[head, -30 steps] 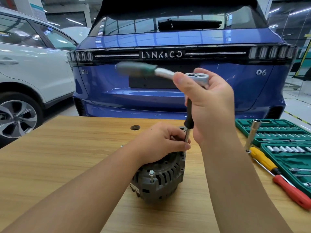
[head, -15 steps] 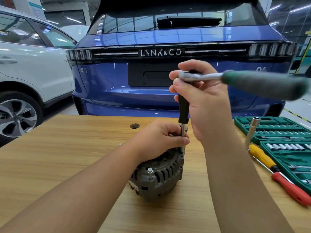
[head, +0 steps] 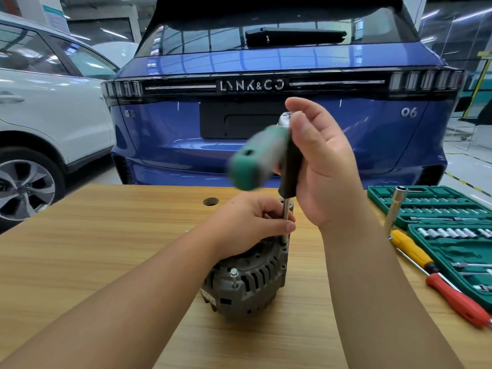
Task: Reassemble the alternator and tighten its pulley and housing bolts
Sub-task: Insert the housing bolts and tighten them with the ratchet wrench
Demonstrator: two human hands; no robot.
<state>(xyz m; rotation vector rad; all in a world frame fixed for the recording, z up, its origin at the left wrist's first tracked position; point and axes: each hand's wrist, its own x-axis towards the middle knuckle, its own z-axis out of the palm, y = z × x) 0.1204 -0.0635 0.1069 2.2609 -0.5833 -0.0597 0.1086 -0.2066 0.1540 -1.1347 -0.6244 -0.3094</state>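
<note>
On the wooden table (head: 80, 262), at 6 o'clock from the blue car (head: 266, 129), stands the alternator (head: 247, 283). From the left, the left hand (head: 247, 222) rests on its top, fingers curled, pinching the driver shaft (head: 286, 222). This shaft stands almost upright, its long axis running 12 to 6 o'clock into a housing bolt at the rim. Above it the ratchet (head: 255, 161) is blurred. The right hand (head: 319, 166) cups the black driver grip, fingers loosely curled around it. 1 bolt (head: 234, 274) at 7 o'clock still stands proud, nearer the left hand.
</note>
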